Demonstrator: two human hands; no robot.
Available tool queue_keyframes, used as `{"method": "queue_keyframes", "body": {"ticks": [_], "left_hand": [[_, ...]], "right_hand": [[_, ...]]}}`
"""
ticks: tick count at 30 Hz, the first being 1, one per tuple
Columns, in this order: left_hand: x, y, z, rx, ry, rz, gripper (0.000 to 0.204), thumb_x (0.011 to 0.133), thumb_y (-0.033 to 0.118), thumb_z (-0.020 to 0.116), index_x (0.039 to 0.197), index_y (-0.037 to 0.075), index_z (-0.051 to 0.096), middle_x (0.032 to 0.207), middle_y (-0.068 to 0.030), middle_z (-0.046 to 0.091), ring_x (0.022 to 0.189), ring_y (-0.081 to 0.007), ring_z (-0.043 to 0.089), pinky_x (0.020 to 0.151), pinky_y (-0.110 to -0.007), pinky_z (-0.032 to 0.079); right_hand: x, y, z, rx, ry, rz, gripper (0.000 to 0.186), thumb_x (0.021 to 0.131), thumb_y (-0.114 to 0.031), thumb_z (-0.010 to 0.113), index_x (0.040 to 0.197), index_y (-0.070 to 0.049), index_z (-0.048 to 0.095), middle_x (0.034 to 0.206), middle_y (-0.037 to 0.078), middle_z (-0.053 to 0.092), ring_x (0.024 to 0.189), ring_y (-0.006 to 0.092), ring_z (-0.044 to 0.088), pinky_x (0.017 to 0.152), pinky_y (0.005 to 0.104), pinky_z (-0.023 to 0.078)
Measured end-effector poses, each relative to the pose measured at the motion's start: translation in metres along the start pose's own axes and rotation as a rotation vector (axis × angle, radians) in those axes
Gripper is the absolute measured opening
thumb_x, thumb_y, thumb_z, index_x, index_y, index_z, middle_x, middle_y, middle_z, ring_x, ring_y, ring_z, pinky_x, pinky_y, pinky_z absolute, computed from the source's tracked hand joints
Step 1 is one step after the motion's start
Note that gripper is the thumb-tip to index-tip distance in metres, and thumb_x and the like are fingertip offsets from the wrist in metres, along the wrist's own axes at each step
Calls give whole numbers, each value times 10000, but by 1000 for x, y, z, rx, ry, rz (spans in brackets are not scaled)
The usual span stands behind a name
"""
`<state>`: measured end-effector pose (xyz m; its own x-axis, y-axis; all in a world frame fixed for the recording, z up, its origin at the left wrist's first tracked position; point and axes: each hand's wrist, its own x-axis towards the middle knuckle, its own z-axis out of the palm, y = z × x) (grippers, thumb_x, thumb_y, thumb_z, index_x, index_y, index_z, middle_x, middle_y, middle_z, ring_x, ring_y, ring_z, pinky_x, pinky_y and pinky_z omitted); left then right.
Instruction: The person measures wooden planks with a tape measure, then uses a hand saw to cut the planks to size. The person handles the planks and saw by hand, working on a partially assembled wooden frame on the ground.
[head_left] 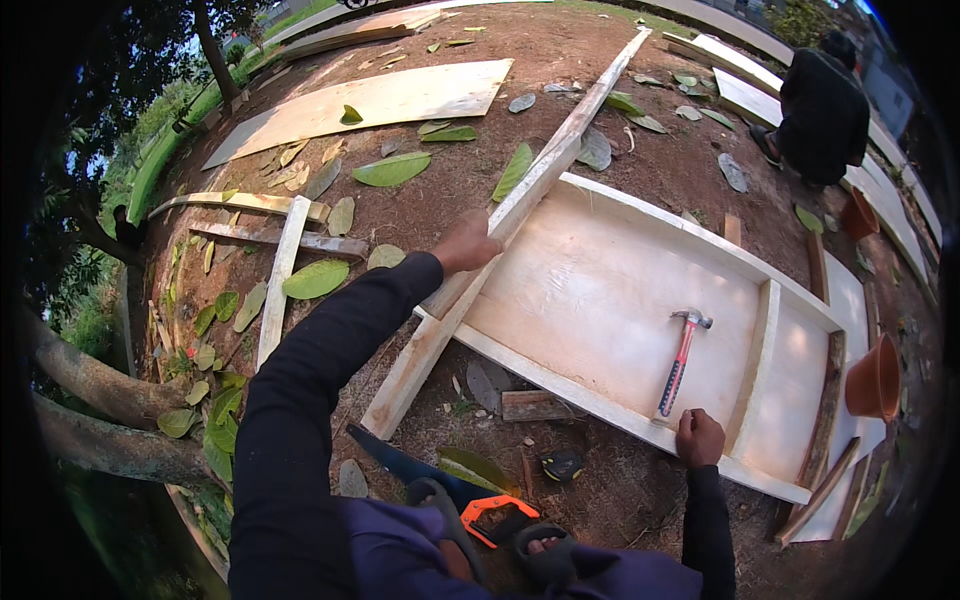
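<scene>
My left hand is closed around a long pale timber that slants from near me toward the far right. Under it, another timber end reaches down to the soil. Both cross the left end of a plywood panel framed with wooden strips. A claw hammer with a red and dark patterned handle lies on this panel. My right hand is a closed fist at the panel's near edge, by the hammer's handle end. Whatever it may hold is hidden.
By my feet lie a handsaw with an orange handle and a black and yellow tape measure. Orange-brown buckets stand at right. A person crouches far right. Plywood, loose strips and leaves cover the soil; branches are left.
</scene>
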<state>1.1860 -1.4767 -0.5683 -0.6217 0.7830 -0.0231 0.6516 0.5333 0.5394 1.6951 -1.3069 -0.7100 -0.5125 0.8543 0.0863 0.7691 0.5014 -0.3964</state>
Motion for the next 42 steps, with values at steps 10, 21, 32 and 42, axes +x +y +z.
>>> {"method": "queue_keyframes", "body": {"ticks": [10,21,32,42], "left_hand": [[15,-138,-40,258,-41,-266,458,792,182,693,1143,-112,673,1191,-347,675,1142,-460,663,967,-483,527],[54,-158,-21,130,-325,-103,510,717,248,831,1062,-114,726,1067,-302,729,1001,-405,725,849,-447,549],[98,-250,7,-320,286,-535,564,792,181,721,1235,-156,630,1226,-347,666,1119,-426,694,950,-461,552],[83,-179,12,17,-25,-178,464,785,149,644,1147,-140,665,1192,-378,657,1167,-472,653,1003,-480,519]], "right_hand": [[5,-3,3,-65,-19,-3,322,978,-289,579,858,-20,708,789,231,685,758,440,675,699,525,515],[5,1,4,-85,-24,27,318,971,-270,572,835,-10,694,748,237,671,726,448,668,667,521,508],[10,3,11,-64,-81,31,353,976,-299,551,840,-18,714,719,226,674,694,417,679,660,493,520],[8,5,3,-92,-88,-37,354,988,-267,560,858,19,722,622,161,666,601,287,690,602,410,517]]}}
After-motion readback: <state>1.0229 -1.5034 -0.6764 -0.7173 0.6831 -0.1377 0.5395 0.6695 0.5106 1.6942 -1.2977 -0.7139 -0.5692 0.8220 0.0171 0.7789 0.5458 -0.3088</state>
